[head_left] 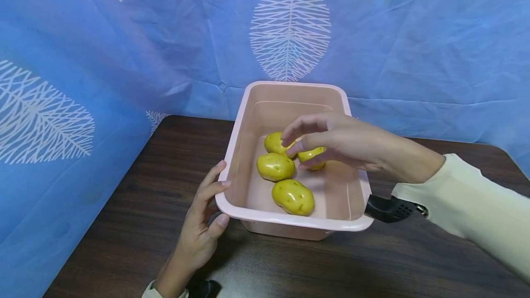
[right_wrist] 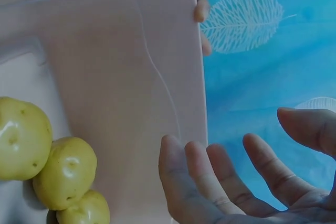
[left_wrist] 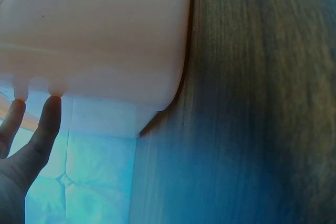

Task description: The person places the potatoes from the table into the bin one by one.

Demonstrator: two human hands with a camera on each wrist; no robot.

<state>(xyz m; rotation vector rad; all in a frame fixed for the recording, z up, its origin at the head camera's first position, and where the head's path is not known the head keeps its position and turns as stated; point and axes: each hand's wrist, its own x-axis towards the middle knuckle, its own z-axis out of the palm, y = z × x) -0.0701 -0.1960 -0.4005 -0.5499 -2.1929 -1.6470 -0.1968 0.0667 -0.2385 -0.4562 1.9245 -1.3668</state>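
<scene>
Several yellow potatoes, shiny and dimpled, lie on the floor of a pale pink plastic basin [head_left: 296, 217]. One potato [head_left: 293, 197] is at the near end, another potato [head_left: 275, 167] in the middle, and a third [head_left: 312, 157] is partly hidden behind my right hand [head_left: 331, 141]. That hand hovers over the basin with its fingers spread and holds nothing. My left hand [head_left: 204, 220] touches the basin's near left corner with its fingertips, the thumb apart from the fingers. In the left wrist view two fingers [left_wrist: 50, 116] rest against the outer wall.
The basin stands on a dark wood-grain table [head_left: 165, 187]. Behind and to the left hangs a blue cloth [head_left: 174, 36] with white leaf prints. A black wrist device [head_left: 389, 208] sits below my right wrist, close to the basin's right rim.
</scene>
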